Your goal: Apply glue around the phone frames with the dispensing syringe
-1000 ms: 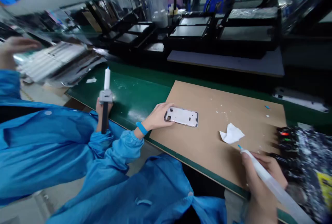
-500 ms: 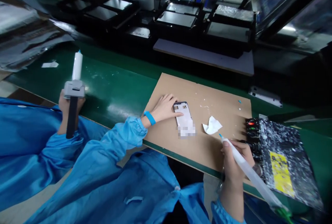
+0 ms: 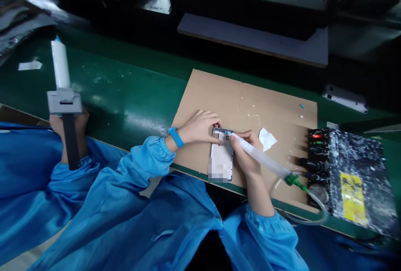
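Note:
A silver phone frame (image 3: 221,158) lies lengthwise on a brown cardboard sheet (image 3: 275,108), its near end at the sheet's edge. My left hand (image 3: 200,126) presses down on the frame's far left corner. My right hand (image 3: 244,154) grips a clear glue syringe (image 3: 260,158) like a pen, its blue tip touching the frame's far end. A thin hose runs from the syringe's green fitting (image 3: 293,179) to a black dispenser box (image 3: 347,175) on the right.
A co-worker's hand (image 3: 67,126) at left holds an upright white syringe gun (image 3: 62,91) over the green belt (image 3: 125,95). A crumpled white tissue (image 3: 267,138) lies by my right hand. Dark trays and a grey shelf (image 3: 257,39) stand behind.
My left hand turned the frame lengthwise and drew it toward me. My right hand brought the syringe from the sheet's right side onto the frame's far end.

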Action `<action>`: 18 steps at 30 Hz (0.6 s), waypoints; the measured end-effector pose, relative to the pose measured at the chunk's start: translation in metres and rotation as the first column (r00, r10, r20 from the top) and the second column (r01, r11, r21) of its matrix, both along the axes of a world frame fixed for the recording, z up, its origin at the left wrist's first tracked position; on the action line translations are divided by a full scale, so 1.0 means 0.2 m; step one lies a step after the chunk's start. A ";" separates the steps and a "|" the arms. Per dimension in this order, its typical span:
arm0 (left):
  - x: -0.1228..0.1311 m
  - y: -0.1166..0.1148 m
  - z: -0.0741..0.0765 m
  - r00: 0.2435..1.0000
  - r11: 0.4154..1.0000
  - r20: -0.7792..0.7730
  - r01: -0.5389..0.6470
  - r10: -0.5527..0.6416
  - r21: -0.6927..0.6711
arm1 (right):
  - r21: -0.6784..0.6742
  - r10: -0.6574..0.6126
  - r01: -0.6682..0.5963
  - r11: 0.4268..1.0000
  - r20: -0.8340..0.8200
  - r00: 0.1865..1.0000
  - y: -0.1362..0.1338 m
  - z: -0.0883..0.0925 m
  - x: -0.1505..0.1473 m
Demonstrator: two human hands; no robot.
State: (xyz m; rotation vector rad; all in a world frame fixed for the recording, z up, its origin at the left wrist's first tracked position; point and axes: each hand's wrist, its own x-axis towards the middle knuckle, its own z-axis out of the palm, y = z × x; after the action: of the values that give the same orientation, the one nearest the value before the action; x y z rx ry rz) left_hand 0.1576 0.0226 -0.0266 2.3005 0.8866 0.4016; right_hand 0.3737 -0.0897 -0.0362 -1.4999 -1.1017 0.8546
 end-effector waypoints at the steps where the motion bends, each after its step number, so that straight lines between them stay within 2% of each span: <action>1: 0.00 0.00 0.00 1.000 1.000 0.003 -0.003 0.003 -0.001 | -0.001 0.009 -0.009 1.000 0.015 1.000 -0.01 0.00 0.00; 9: 0.00 -0.01 0.00 1.000 1.000 0.015 -0.004 0.004 0.016 | 0.007 0.062 -0.064 0.998 0.142 0.988 -0.02 0.03 0.00; 18: 0.00 -0.01 0.01 1.000 1.000 0.012 -0.001 0.001 -0.008 | -0.019 0.088 -0.086 0.996 0.136 0.987 -0.02 0.04 -0.01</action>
State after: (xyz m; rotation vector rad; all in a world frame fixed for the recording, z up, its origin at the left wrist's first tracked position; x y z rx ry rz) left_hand 0.1586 0.0207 -0.0239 2.2881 0.8815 0.4107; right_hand 0.3724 -0.0946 -0.0274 -1.5487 -1.2727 0.8294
